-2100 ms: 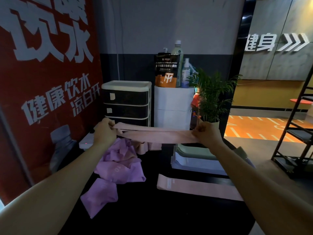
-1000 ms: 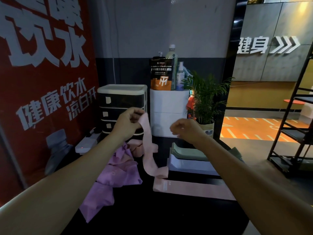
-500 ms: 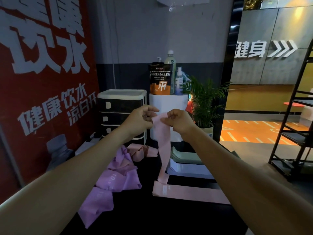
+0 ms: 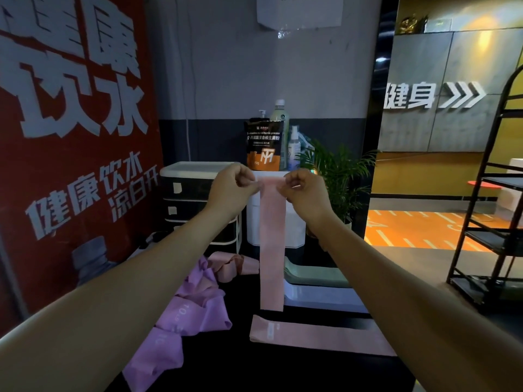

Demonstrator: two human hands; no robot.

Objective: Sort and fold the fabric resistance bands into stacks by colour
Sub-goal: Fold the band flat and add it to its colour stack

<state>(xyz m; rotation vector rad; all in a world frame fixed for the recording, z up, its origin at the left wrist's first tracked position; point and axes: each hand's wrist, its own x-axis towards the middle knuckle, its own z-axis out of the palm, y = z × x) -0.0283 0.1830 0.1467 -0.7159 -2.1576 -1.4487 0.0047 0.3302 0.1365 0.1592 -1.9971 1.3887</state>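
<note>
- Two hands hold one pink band (image 4: 271, 244) up by its top edge: the left hand (image 4: 230, 190) pinches the left corner, the right hand (image 4: 307, 193) pinches the right corner, both close together.
- It hangs straight down, its lower end just above the black table (image 4: 240, 369) and near the flat pink band (image 4: 319, 336) already laid there.
- To do this step well, the person should keep both corners level — then lower the band evenly onto the flat pink one, edges matching.
- Unsorted purple bands (image 4: 186, 312) lie crumpled at the left; the green stack (image 4: 314, 274) and grey stack (image 4: 322, 297) sit behind.
</note>
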